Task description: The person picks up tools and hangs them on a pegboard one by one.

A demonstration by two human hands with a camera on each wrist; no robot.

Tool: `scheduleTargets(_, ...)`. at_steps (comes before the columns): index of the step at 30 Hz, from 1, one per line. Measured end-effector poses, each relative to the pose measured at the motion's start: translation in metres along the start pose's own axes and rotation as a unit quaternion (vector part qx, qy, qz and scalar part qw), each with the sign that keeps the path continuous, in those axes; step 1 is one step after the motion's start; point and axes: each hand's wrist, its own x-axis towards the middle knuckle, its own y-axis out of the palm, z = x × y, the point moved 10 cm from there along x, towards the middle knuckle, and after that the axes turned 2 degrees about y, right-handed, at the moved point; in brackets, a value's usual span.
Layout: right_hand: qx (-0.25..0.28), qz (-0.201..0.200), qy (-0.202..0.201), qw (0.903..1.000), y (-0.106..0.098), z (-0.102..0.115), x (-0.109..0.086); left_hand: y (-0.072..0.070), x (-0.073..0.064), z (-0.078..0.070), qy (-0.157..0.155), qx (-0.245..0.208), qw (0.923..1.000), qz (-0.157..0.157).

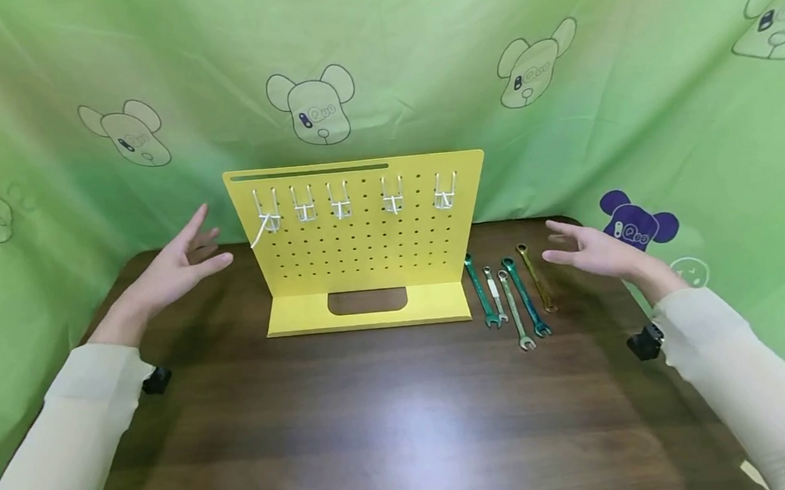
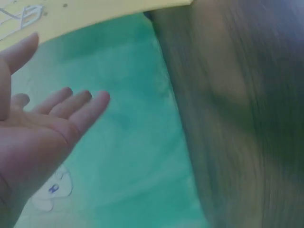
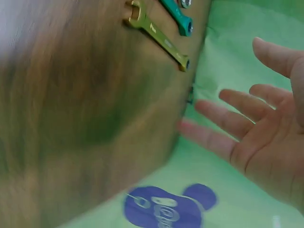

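Observation:
A yellow pegboard (image 1: 367, 266) stands upright at the back of the table, with several white wire hooks (image 1: 392, 199) along its upper part. My left hand (image 1: 174, 266) hovers left of the board, fingers extended and holding nothing. On the right, my right hand (image 1: 594, 250) is held in the air with fingers spread, also holding nothing. The nearest item to it is a gold combination wrench (image 1: 536, 277). Beside that lie a blue-green wrench (image 1: 526, 296), a pale green wrench (image 1: 516, 308), a small silver wrench (image 1: 495, 295) and a green wrench (image 1: 482, 292), roughly side by side.
The brown wooden table (image 1: 350, 422) spreads in front of the board. Green printed cloth (image 1: 407, 69) hangs behind and at both sides. The pegboard's base has an oblong cut-out and a front edge near the wrenches. Small black devices sit under both wrists.

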Motion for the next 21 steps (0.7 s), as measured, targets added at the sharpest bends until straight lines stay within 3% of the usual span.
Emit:
scheduleTargets(2,0.084,0.014,0.016,0.9962,0.006,-0.008,0.005,0.000,0.007,-0.002,-0.006,-0.065,0.9978,-0.013)
scheduleTargets(4,0.159,0.024,0.032,0.9865,0.012,-0.017,0.010,0.003,0.014,-0.002,-0.014,-0.127,0.9915,-0.024)
scheduleTargets(6,0.206,0.031,0.044,0.9770,0.017,-0.025,0.014,0.006,0.020,0.000,-0.023,-0.183,0.9822,-0.033)
scheduleTargets(9,0.243,0.040,0.067,0.9668,0.025,-0.039,0.017,0.011,0.025,0.006,-0.040,-0.230,0.9715,-0.041)
scheduleTargets(14,0.262,0.049,0.101,0.9586,0.039,-0.051,0.020,0.021,0.030,0.015,-0.055,-0.307,0.9496,-0.033)
scheduleTargets(21,0.221,0.036,0.131,0.9659,0.051,-0.053,0.025,0.037,0.033,0.025,-0.083,-0.415,0.9060,-0.003)
